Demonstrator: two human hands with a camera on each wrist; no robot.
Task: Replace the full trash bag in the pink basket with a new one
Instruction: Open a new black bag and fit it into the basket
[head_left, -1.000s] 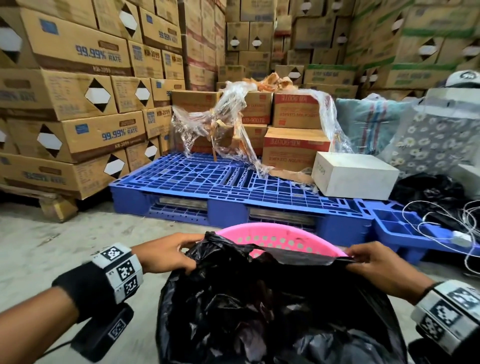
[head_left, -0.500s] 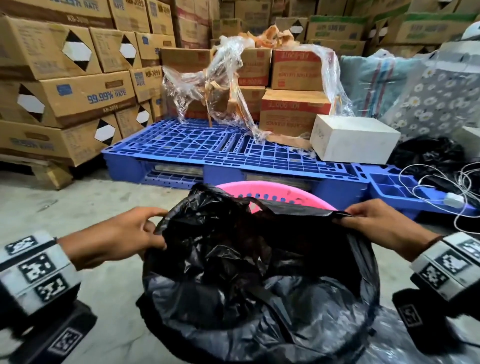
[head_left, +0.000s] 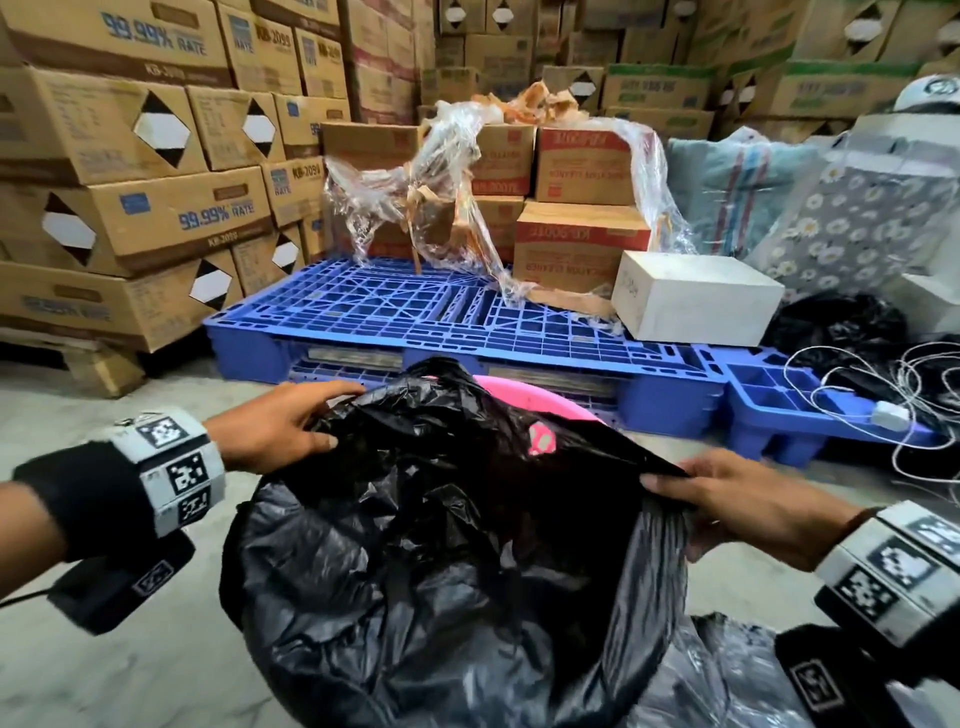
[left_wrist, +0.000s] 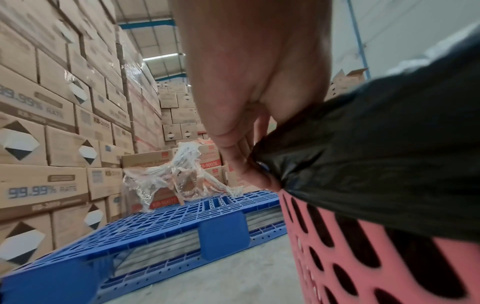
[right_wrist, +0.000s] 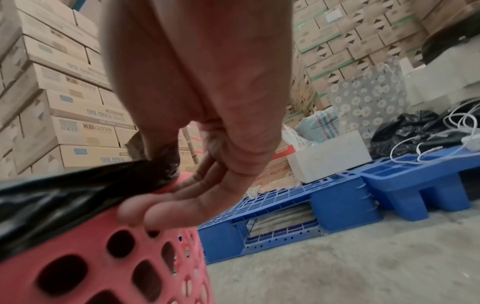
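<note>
A black trash bag (head_left: 441, 545) lines the pink basket (head_left: 524, 397), whose perforated wall shows in both wrist views (left_wrist: 363, 267) (right_wrist: 103, 267). The bag's mouth is spread wide and its edge (left_wrist: 376, 164) drapes over the basket's rim. My left hand (head_left: 291, 426) pinches the bag's edge at the left side of the rim. My right hand (head_left: 727, 499) pinches the bag's edge (right_wrist: 78, 185) at the right side, thumb on top. Crumpled dark plastic fills the inside of the bag; what lies under it is hidden.
A blue plastic pallet (head_left: 415, 317) lies just beyond the basket, carrying cartons, torn clear wrap (head_left: 441, 208) and a white box (head_left: 696, 301). Stacked cardboard boxes (head_left: 130, 182) wall the left and back. White cables (head_left: 883, 395) and another black bag (head_left: 841, 322) lie at right. Concrete floor around.
Both hands have pulled the bag's edge outward and down over the basket's rim; the right hand has dropped lower and nearer to me. The pink rim is now mostly covered.
</note>
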